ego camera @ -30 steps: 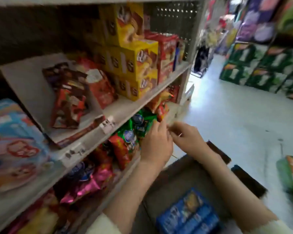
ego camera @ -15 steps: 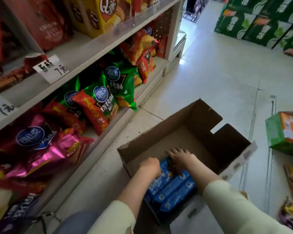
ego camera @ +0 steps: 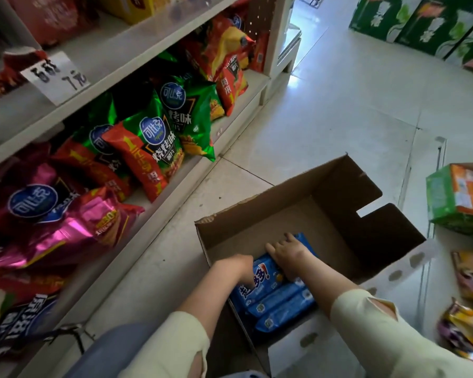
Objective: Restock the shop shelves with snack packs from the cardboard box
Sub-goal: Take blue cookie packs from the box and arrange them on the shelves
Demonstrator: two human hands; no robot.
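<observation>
Snack packs (ego camera: pixel 277 298) lie under both hands (ego camera: pixel 287 253) inside cardboard box (ego camera: pixel 336 192).

Pale tiled floor (ego camera: pixel 339 110), daylit; green cartons (ego camera: pixel 421 20) stacked far side

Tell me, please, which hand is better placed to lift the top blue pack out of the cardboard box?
Probably the right hand: it lies across the top blue pack, fingers curled over its far edge. The left hand touches only the pack's near-left end by the cardboard box wall.
</observation>
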